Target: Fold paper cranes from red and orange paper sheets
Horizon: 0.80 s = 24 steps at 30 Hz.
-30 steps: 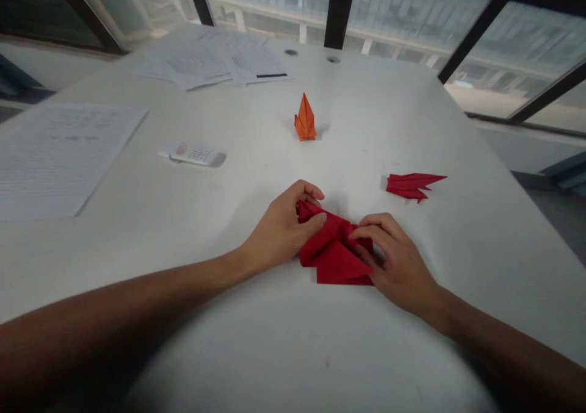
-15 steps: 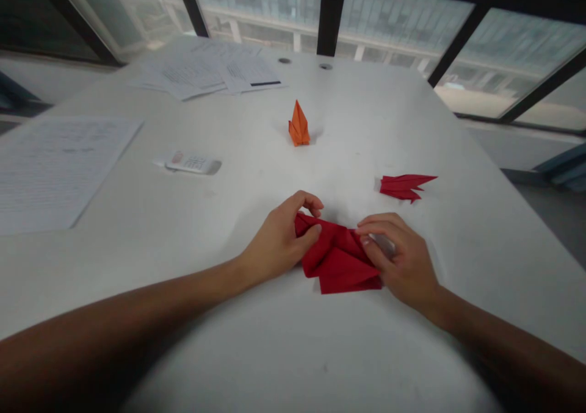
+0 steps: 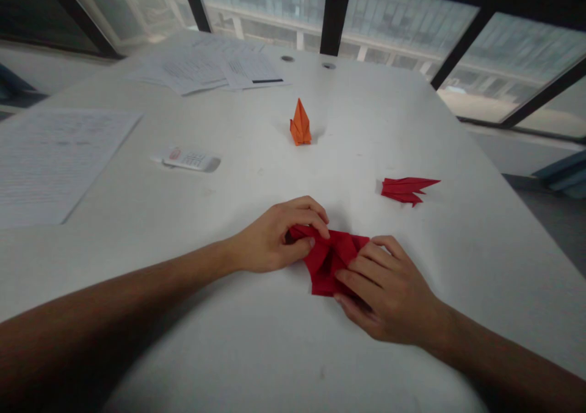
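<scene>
A partly folded sheet of red origami paper (image 3: pixel 326 260) lies on the white table between my hands, its layers puffed open in the middle. My left hand (image 3: pixel 279 236) pinches the paper's upper left corner between thumb and fingers. Over the right part, my right hand (image 3: pixel 389 288) grips the paper, thumb at the near edge and fingers across the top; they hide that side. Farther off to the right rests a folded red origami piece (image 3: pixel 405 190) with pointed ends. An orange origami piece (image 3: pixel 301 125) stands upright beyond my hands.
On the white table (image 3: pixel 256 346) a white tube (image 3: pixel 190 158) lies to the left. A printed sheet (image 3: pixel 59 163) is at the far left, and several printed papers (image 3: pixel 201 68) overlap at the back. Windows (image 3: pixel 265 4) rise behind the table's far edge.
My right hand has moved left and nearer, from the paper's right edge to cover more of it. My left fingers have closed further over the upper left corner. The paper has shifted and opened slightly.
</scene>
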{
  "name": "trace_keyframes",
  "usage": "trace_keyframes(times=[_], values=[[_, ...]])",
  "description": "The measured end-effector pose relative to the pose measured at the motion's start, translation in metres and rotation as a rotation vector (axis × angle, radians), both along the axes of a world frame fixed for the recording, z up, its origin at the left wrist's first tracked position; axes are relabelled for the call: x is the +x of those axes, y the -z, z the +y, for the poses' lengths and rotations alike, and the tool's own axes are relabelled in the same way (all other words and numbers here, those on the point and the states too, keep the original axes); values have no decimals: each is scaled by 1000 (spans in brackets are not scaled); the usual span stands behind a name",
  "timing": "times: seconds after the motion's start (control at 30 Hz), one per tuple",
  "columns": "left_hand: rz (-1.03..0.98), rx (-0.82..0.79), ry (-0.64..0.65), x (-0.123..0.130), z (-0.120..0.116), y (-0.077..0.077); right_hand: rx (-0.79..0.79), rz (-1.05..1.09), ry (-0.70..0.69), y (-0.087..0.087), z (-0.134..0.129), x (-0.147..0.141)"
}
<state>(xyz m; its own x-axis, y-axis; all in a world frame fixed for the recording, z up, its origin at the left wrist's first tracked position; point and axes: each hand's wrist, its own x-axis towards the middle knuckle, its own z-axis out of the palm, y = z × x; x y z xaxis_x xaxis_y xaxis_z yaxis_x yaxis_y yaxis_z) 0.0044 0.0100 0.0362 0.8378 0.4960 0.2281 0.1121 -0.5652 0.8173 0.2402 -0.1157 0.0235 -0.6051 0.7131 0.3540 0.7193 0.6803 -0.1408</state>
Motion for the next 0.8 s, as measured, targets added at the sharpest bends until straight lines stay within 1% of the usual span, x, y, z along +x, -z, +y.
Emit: trace_keyframes(times=[0.13, 0.23, 0.33, 0.47, 0.6, 0.8], values=[[-13, -75, 231, -8, 6, -8, 6, 58, 59, 5, -1, 0], [21, -116, 299, -10, 10, -9, -12, 97, 76, 7, -1, -1], [65, -145, 297, -10, 12, -6, -14, 80, 65, 8, -1, -2], [63, -152, 272, -10, 13, -3, -8, 62, 49, 8, -1, -2], [88, -153, 236, -10, 13, -5, -63, 108, 92, 7, -2, -3], [106, -77, 142, -6, 11, -5, -89, 174, 171, 4, -3, -6]])
